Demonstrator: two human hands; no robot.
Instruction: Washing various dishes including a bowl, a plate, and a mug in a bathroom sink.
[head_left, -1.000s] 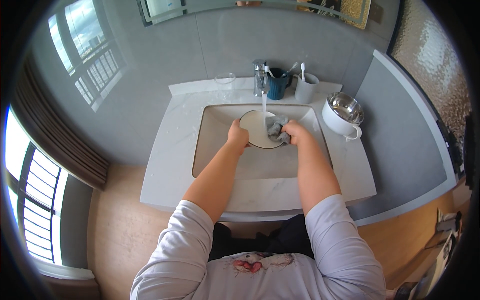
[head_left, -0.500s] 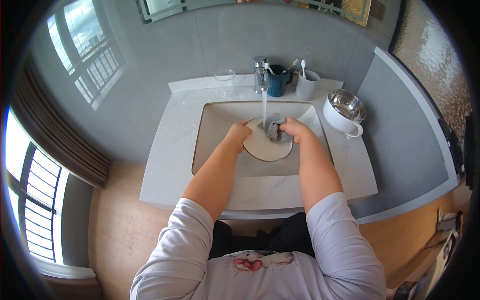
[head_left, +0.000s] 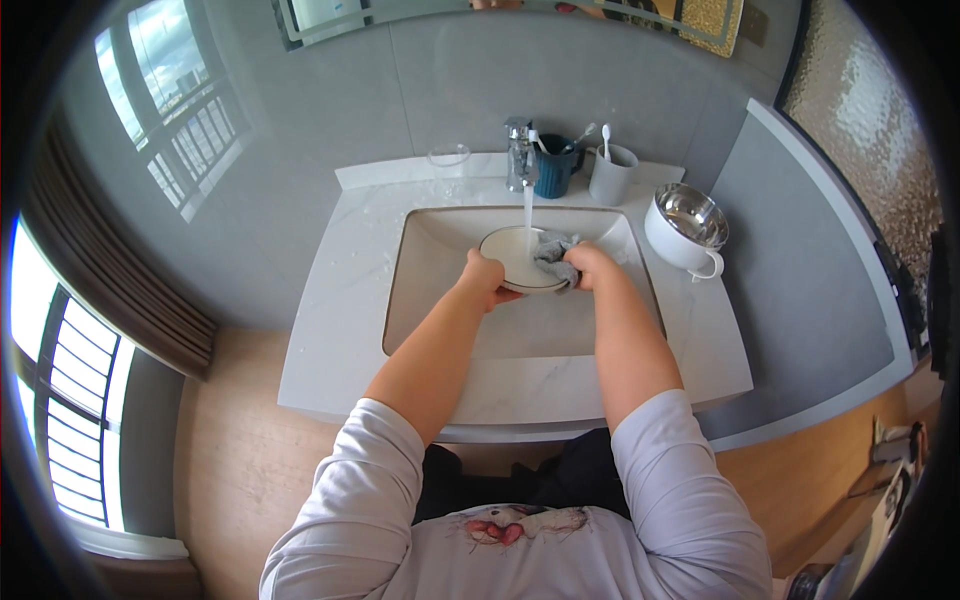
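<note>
A white plate (head_left: pixel 510 262) with a dark rim is held tilted over the sink basin (head_left: pixel 440 325), under the running tap (head_left: pixel 522 160). Water falls onto its face. My left hand (head_left: pixel 487 278) grips the plate's left edge, thumb on top and fingers beneath. At the right edge, my right hand (head_left: pixel 588 264) is closed on a grey cloth (head_left: pixel 553 255), which is bunched against the plate. Part of that rim is hidden by the cloth and fingers.
Behind the basin stand a dark blue mug (head_left: pixel 556 168) and a grey cup (head_left: pixel 612 176) with toothbrushes, and a clear glass (head_left: pixel 449 165). A white pot with a steel inside (head_left: pixel 688 232) sits on the right of the marble counter (head_left: pixel 335 310). A grey partition (head_left: pixel 800 260) rises beyond it.
The plate has tilted, so its face looks narrower, and its near edge has come up. The cloth is pressed flatter near the right rim. My left wrist has turned slightly.
</note>
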